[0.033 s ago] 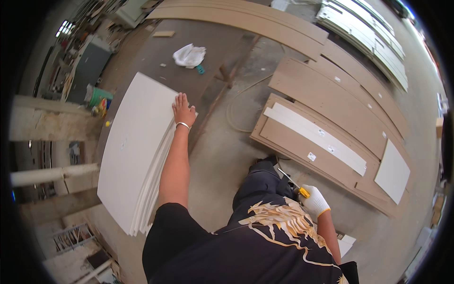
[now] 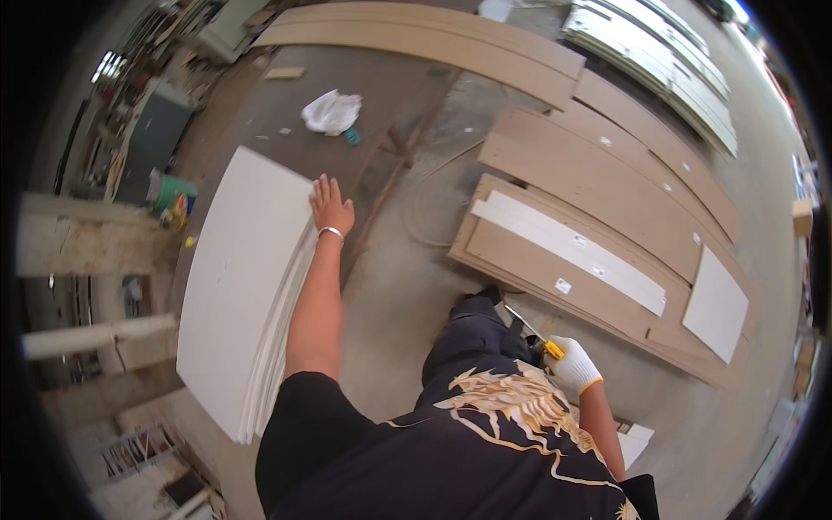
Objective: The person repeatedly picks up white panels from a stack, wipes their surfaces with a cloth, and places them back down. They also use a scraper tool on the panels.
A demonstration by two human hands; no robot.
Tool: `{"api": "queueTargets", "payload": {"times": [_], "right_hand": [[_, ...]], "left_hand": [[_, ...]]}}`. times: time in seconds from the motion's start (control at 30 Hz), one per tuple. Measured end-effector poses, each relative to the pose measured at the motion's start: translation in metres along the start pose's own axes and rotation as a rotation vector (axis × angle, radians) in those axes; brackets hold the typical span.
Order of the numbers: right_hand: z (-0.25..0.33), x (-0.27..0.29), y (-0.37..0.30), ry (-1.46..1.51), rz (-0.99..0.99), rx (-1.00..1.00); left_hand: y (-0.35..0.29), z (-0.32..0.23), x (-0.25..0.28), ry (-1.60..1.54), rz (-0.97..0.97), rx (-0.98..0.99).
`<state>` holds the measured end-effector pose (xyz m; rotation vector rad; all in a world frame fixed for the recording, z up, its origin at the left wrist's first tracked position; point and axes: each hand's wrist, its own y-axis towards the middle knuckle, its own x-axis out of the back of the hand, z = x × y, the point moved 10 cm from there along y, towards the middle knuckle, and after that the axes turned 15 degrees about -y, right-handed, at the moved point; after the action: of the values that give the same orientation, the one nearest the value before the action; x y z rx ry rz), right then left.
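Stack of white panels point(image 2: 243, 269) sits directly left of your left grip point(image 2: 330, 208), on the dark bench point(image 2: 373, 87). Almost nothing just changed: view nudged slightly, left grip stays at the same far right corner of the stack, right grip point(image 2: 574, 364) stays low by your hip. My read: steadying contact only, panels no further along.

Left grip is bare, palm down, fingers extended, not clenched on anything; can't tell if the thumb side bears on the panel edges. Right grip, white-gloved, is closed round a yellow-handled screwdriver point(image 2: 553, 349), shaft pointing away from you, well apart from the stack.

Beyond the left grip: crumpled white plastic bag point(image 2: 331, 113), small teal piece point(image 2: 352, 136) at its near edge. Ahead and right of the right grip: brown boards point(image 2: 555, 152), with a narrow white strip point(image 2: 568, 251) lying on the nearer ones.
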<state>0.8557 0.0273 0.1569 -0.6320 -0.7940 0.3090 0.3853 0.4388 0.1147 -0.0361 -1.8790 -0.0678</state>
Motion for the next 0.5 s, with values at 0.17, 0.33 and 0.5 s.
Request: {"api": "queueTargets", "payload": {"times": [0.17,0.33,0.5], "right_hand": [[-0.078,0.030,-0.034,0.270,-0.162,-0.263],[-0.164,-0.017,-0.097,0.252,-0.137,-0.538],[-0.226,-0.066,-0.132,0.327,-0.014,-0.643]], "left_hand": [[-0.027,-0.118,-0.130,-0.110,0.492,-0.115],[-0.117,-0.302,-0.248,-0.279,0.667,-0.358],[-0.263,-0.533,-0.328,-0.888,1.275,-0.285]]}}
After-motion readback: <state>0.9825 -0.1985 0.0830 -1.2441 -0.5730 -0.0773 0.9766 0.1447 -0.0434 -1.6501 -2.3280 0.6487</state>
